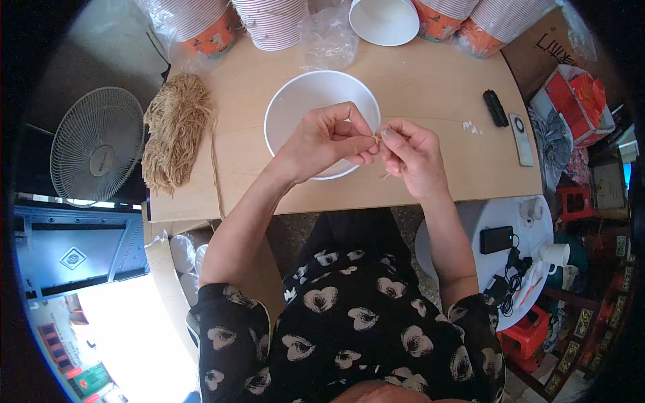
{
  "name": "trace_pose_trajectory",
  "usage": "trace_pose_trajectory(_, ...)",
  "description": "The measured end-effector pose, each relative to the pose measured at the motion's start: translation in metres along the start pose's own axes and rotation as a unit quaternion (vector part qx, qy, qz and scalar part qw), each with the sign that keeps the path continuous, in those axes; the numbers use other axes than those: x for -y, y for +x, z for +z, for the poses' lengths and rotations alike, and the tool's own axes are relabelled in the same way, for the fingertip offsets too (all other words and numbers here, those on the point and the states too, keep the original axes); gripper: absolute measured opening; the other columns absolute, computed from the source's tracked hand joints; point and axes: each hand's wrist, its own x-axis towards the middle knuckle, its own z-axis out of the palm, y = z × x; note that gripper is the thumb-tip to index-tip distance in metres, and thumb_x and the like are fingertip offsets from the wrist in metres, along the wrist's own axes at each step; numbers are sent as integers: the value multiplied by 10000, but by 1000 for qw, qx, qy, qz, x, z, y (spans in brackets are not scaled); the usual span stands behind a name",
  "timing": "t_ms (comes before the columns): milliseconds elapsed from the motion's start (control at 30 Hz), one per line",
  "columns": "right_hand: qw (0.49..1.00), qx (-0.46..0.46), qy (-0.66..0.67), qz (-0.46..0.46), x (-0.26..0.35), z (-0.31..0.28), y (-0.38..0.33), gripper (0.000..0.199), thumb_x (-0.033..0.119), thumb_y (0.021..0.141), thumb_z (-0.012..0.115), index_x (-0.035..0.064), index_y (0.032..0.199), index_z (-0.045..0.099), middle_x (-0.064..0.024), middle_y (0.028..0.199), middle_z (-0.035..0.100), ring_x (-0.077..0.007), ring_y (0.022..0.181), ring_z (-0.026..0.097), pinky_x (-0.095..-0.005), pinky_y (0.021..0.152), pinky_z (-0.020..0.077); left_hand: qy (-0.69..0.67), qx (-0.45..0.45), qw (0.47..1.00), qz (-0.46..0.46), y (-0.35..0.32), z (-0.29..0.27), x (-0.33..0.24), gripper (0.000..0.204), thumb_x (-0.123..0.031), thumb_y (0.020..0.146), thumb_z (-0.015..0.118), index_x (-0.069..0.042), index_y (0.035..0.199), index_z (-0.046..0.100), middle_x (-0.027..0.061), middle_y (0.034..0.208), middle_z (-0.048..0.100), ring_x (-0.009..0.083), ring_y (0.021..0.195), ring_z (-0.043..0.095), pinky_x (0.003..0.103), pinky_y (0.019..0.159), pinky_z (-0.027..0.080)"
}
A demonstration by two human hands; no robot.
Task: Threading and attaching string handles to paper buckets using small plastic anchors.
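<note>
My left hand (329, 140) and my right hand (414, 153) meet above the right rim of a large white bowl (285, 111). Thumb and fingers of each hand are pinched together on a thin tan string (376, 138) between the fingertips. A short loose end pokes out below my right hand; most of the string is covered by my fingers. To the left on the table lies a thick bundle of tan strings (176, 131), with one long strand trailing toward the front edge.
Stacked paper cups (270, 23), a plastic bag (328, 40) and a white tub (384, 21) line the table's back. At right lie small white bits (471, 127), a black object (495, 108) and a remote (521, 139). A fan (99, 148) stands left; a round side table (470, 225) stands right.
</note>
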Motion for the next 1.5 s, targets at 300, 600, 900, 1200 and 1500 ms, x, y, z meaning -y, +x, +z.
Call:
trace_pose_trajectory(300,1000,7,18,-5,-6,-4,1,170,174,982,630,6,1006,631,-32,730,597,-57,544,487,-198,470,371,4,0,1000,-4,1,2,0,68,-52,946,669,-25,972,612,99,939,717,145,847,695,258,741,574)
trace_pose_trajectory(600,1000,3,-16,-2,-2,-8,-1,195,198,979,642,13,1037,638,-12,749,601,-47,584,505,-200,500,385,0,-2,1000,-13,-1,0,-1,94,-55,934,680,-17,986,611,106,940,714,158,849,699,262,748,572)
trace_pose_trajectory(900,983,-6,-152,-105,-1,-5,-2,110,31,946,656,-24,1041,657,-9,888,681,-27,783,597,-169,669,461,-15,-13,999,-43,0,0,-4,183,-56,957,644,30,1118,639,116,979,714,167,880,703,263,798,580)
trace_pose_trajectory(1200,980,-13,-159,-120,2,-2,-4,120,71,954,660,-25,1024,648,6,891,658,-32,794,594,-181,688,467,-9,-14,999,-47,0,2,-8,174,-51,951,642,58,1086,647,146,952,722,173,881,716,272,800,601)
trace_pose_trajectory(1500,853,-67,-406,-321,10,11,-4,147,34,822,751,35,933,654,-62,1027,644,-164,988,620,-308,849,491,8,-44,998,-38,1,2,0,141,-80,956,655,52,1005,661,117,929,719,167,848,720,268,775,603)
